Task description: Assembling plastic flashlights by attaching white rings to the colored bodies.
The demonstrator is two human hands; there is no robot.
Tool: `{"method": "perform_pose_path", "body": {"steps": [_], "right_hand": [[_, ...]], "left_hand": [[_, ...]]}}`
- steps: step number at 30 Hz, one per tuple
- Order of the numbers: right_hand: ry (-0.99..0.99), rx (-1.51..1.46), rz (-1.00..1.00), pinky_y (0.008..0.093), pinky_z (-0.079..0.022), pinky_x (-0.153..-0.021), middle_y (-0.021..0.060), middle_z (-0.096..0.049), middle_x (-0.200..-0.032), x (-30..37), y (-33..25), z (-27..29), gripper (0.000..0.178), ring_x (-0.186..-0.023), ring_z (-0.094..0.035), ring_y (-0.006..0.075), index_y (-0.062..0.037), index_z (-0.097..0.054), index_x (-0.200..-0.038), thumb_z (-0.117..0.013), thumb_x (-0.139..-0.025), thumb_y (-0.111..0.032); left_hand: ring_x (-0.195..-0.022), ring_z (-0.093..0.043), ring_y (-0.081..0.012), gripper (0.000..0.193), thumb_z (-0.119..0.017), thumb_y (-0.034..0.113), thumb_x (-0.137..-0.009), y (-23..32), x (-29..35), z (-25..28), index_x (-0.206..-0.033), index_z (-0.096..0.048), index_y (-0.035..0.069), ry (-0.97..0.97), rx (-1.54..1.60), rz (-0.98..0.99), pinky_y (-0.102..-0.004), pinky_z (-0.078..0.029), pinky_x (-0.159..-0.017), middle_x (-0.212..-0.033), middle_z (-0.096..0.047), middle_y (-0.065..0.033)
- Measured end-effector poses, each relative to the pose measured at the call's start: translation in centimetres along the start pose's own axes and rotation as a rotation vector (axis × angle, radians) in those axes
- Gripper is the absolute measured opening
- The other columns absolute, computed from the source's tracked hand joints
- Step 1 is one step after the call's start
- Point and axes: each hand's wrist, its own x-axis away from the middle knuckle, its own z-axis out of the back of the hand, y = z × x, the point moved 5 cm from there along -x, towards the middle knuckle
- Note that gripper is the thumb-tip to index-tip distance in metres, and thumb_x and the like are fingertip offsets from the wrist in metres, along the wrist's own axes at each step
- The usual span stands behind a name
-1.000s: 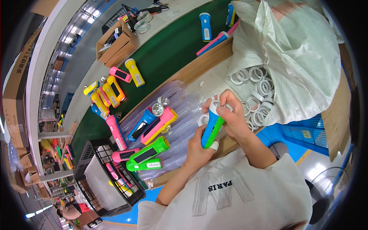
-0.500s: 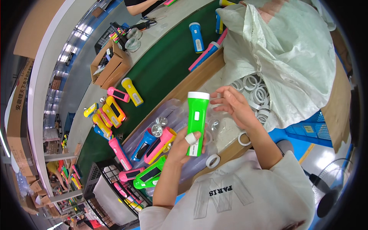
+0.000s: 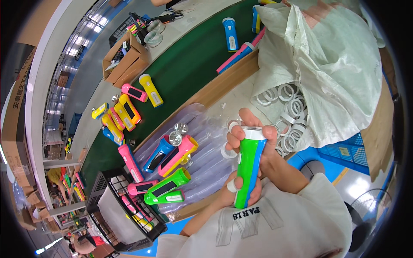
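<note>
A green and blue flashlight (image 3: 247, 165) with a white ring at its head stands tilted in front of my chest. My left hand (image 3: 226, 194), with a white wrap on its thumb, is closed around the lower end of the body. The fingers and thumb of my right hand (image 3: 270, 148) grip the white ring (image 3: 253, 132) at the top. Beside the right fingers lies a loose white ring (image 3: 228, 151). Many more white rings (image 3: 294, 106) spill from the mouth of a woven white sack (image 3: 331, 73) to the right.
Several coloured flashlight bodies and silver reflectors (image 3: 175, 138) lie on clear plastic wrap (image 3: 206, 148) to the left. A black crate (image 3: 101, 215) stands near left. More flashlights (image 3: 150, 90) rest on the green belt (image 3: 185, 64) beyond a wooden edge (image 3: 211, 92). An open cardboard box (image 3: 129, 64) sits farther off.
The flashlight has shifted right and closer to my body, turning so its blue side shows. My right hand, apart from it before, has closed on the white ring.
</note>
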Motion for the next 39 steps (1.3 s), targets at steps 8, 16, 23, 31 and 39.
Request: {"method": "perform_pose_path", "body": {"steps": [8,16,23,31,39], "right_hand": [[0.286,0.799,0.079,0.0431,-0.05,-0.092,0.0158,-0.061,-0.1,2.0,-2.4,0.1,0.021,-0.095,-0.064,0.029,-0.01,-0.044,-0.088,-0.064,-0.081,-0.011],[0.57,1.691,0.227,0.035,-0.047,-0.078,0.0118,-0.061,-0.106,2.4,-8.4,2.6,0.036,-0.094,-0.058,0.0234,-0.0042,-0.057,-0.107,-0.071,-0.085,-0.029],[0.624,2.882,0.071,0.043,-0.044,-0.086,0.0154,-0.059,-0.094,2.0,-12.1,5.5,0.03,-0.1,-0.052,0.0314,-0.0054,-0.068,-0.096,-0.071,-0.08,-0.03],[0.392,2.275,0.345,0.0463,-0.05,-0.08,0.0344,-0.054,-0.11,2.7,-9.9,2.8,0.021,-0.096,-0.058,0.0475,-0.0015,-0.061,-0.095,-0.07,-0.083,-0.017],[0.135,2.222,0.276,0.0457,-0.041,-0.096,0.0225,-0.052,-0.117,0.2,-6.1,0.9,0.061,-0.113,-0.046,0.0438,-0.0068,-0.047,-0.125,-0.075,-0.07,-0.003]], "left_hand": [[-0.069,-0.064,-0.0196,0.042,-0.075,0.018,-0.079,3.6,0.3,3.4,-0.11,-0.052,0.0,0.572,-1.408,-0.463,-0.0326,-0.05,-0.061,-0.081,-0.066,-0.0108],[-0.066,-0.061,-0.0145,0.039,-0.064,0.02,-0.091,6.5,0.0,5.5,-0.122,-0.046,0.005,0.507,-0.648,-0.189,-0.0283,-0.05,-0.05,-0.088,-0.061,-0.0087],[-0.098,-0.056,-0.0386,0.072,-0.068,0.001,-0.066,16.7,-3.3,4.2,-0.134,-0.046,0.013,0.774,-2.252,-0.582,-0.0475,-0.049,-0.083,-0.111,-0.052,-0.019],[-0.117,-0.044,-0.0323,0.049,-0.073,0.011,-0.069,18.4,-6.6,5.1,-0.117,-0.062,0.011,0.567,-2.585,-0.635,-0.0455,-0.037,-0.097,-0.127,-0.047,-0.013],[-0.099,-0.057,-0.028,0.032,-0.061,-0.007,-0.072,17.3,-5.8,7.1,-0.097,-0.073,0.01,0.452,-2.559,-0.447,-0.0366,-0.047,-0.085,-0.104,-0.062,-0.007]]}}
